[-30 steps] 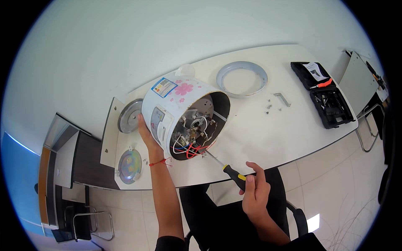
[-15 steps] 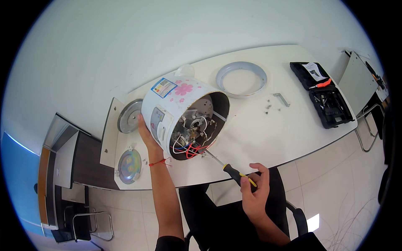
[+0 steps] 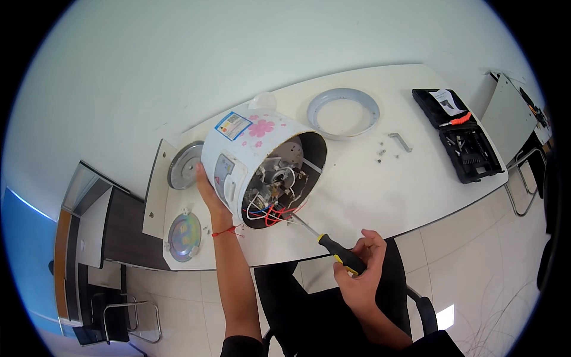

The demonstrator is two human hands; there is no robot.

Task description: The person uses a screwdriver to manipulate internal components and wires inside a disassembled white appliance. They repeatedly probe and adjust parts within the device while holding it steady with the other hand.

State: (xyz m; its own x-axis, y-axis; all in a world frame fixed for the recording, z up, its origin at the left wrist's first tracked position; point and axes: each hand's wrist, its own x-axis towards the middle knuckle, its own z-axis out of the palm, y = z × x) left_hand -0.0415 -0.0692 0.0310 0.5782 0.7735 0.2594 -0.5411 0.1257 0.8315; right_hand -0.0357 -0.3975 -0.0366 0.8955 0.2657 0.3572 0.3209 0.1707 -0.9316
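A white rice cooker body (image 3: 248, 147) with pink flowers lies tilted on its side, its open underside facing right. Inside show metal parts, a tangle of red and white wires (image 3: 272, 214) and a dark inner wall. My left hand (image 3: 209, 191) grips the cooker's left side near the control panel; part of the fingers is hidden behind it. In my right hand (image 3: 364, 279) is the black and yellow handle of a screwdriver (image 3: 338, 251), held between thumb and fingers. The shaft reaches into the lower part of the opening among the wires; its tip is hidden.
Behind the cooker lies a grey ring (image 3: 313, 121). A small metal bracket (image 3: 402, 143) and several screws (image 3: 380, 159) sit to the right, beside an open black tool case (image 3: 471, 156). At left are a metal disc (image 3: 183, 168) and a shiny round plate (image 3: 185, 237).
My right thumb and fingers have shifted on the screwdriver's handle, which appears turned: its yellow stripe sits differently. The cooker and my left hand have barely moved.
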